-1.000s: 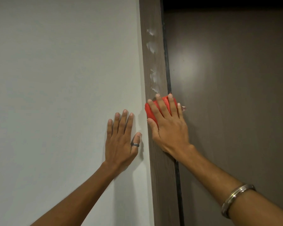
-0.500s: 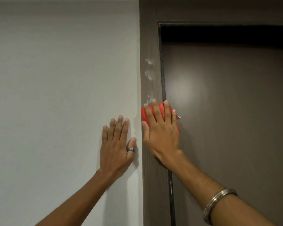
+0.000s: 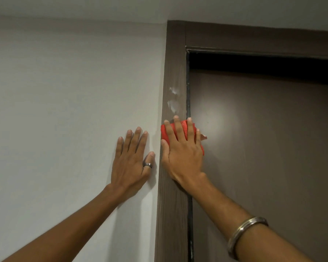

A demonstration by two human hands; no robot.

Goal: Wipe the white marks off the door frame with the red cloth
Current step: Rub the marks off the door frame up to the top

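Note:
A dark brown wooden door frame (image 3: 173, 214) runs up the middle of the view. Two white marks (image 3: 173, 103) show on it just above my right hand. My right hand (image 3: 182, 154) lies flat on the frame, fingers spread, pressing the red cloth (image 3: 165, 132) against the wood; most of the cloth is hidden under the hand. My left hand (image 3: 132, 163), with a ring on the thumb, rests flat on the white wall beside the frame, fingers apart and holding nothing.
A white wall (image 3: 64, 110) fills the left half. A dark brown door (image 3: 263, 148) sits shut inside the frame on the right, under the frame's top bar (image 3: 254, 40). The ceiling (image 3: 178, 6) is close above.
My right hand has slid the red cloth up the frame, covering the lower white marks. The view has tilted upward, bringing the frame's top corner and ceiling into sight.

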